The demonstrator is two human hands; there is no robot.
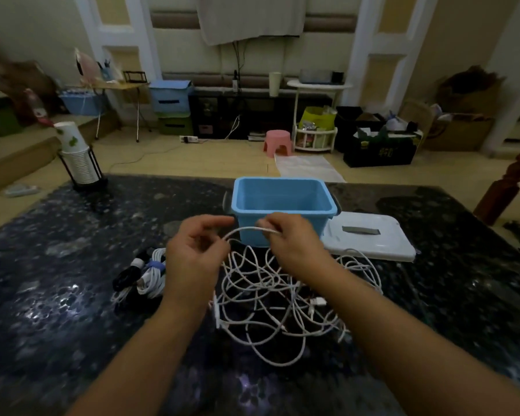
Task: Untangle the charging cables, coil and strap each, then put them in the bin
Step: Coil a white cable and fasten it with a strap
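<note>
Untangling stage: one strand lifted clear of the knot.

The tangled white charging cables (279,298) lie on the dark speckled bench (57,295); left hand (192,256) and right hand (294,241) each pinch one raised strand (243,230). Pulling hard would likely tighten knots or drag connectors. The open blue plastic bin (282,202) sits just behind, holding no cables.

A stack of paper cups (74,151) stands in a black holder at the far left corner of the dark speckled surface (72,295). On the floor behind are a small pink stool (278,141), a white round shelf (315,115) and blue boxes (169,96).
</note>
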